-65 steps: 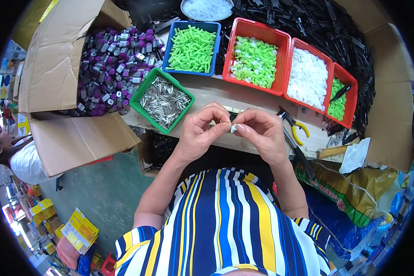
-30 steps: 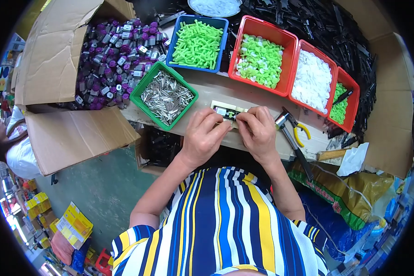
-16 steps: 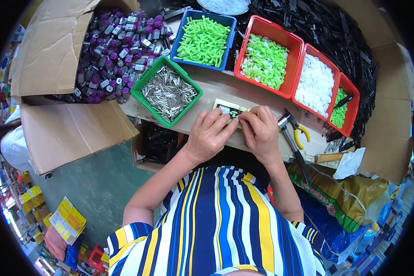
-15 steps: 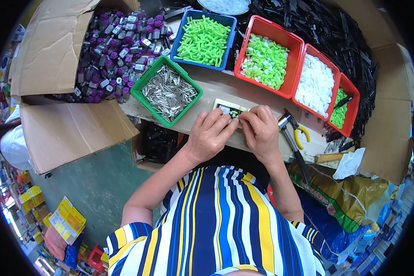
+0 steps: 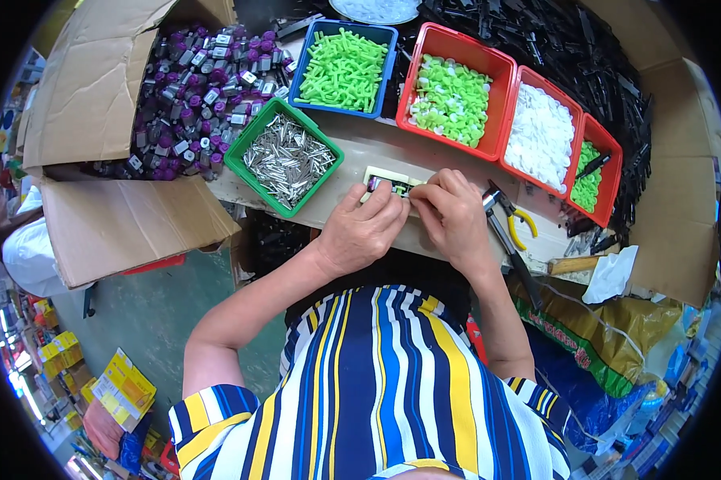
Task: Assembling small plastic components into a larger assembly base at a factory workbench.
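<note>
A small cream-coloured block (image 5: 386, 174) lies on the worktop in front of me. Set in its recess are dark, green and purple bits, partly hidden by my fingers. My left hand (image 5: 363, 230) bends over the block's near left side, fingers curled together at the recess. From the right, my right hand (image 5: 454, 214) has thumb and forefinger pinched at the block's near right end. Whatever small piece either hand grips is covered. Left of the block stands a green bin (image 5: 334, 166) of silver metal pins (image 5: 288, 160). A hammer (image 5: 504, 236) lies right of my right hand.
Beside the hammer are yellow-handled pliers (image 5: 524, 230). Behind stand a blue bin (image 5: 389, 74) of green sticks and three red bins (image 5: 500, 80) of green and white parts. A carton (image 5: 88, 96) of purple-capped pieces is at left; black parts (image 5: 568, 56) heap at far right.
The whole view has shifted slightly. My left fingers have moved left and back over the block's recess, and a purple bit now shows there. My right hand stays pinched at its right end.
</note>
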Demonstrator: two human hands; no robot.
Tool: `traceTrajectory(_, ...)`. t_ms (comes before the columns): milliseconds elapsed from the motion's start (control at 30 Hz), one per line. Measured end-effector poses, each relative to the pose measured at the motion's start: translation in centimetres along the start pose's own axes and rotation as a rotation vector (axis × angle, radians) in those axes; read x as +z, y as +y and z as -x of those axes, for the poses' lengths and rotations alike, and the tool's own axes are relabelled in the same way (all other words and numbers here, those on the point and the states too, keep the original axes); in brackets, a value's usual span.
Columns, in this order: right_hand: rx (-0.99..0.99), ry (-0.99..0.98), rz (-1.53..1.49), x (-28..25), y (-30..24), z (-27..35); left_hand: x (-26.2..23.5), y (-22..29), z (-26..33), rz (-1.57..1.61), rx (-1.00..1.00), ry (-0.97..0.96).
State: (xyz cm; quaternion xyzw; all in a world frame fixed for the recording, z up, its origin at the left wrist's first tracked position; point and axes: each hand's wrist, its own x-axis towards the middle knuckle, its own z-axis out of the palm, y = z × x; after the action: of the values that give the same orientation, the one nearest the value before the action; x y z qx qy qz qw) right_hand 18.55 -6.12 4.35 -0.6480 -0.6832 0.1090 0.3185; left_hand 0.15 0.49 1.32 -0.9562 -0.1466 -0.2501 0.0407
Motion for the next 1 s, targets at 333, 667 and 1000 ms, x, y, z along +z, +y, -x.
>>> traceTrajectory(333,0.275,0.399,0.152,-10.8,7.1,2.7,-1.9,-0.7,-0.4,0.290,-0.144,0.019)
traceTrajectory(667,0.629,0.033,0.419,-17.7,18.8,6.5,-6.3,-6.7,1.1,0.156,-0.505,0.118)
traceTrajectory(1000,0.566,-0.096,0.476,-17.5,20.3,5.7,-6.2,-8.2,2.0,0.135,-0.678,-0.021)
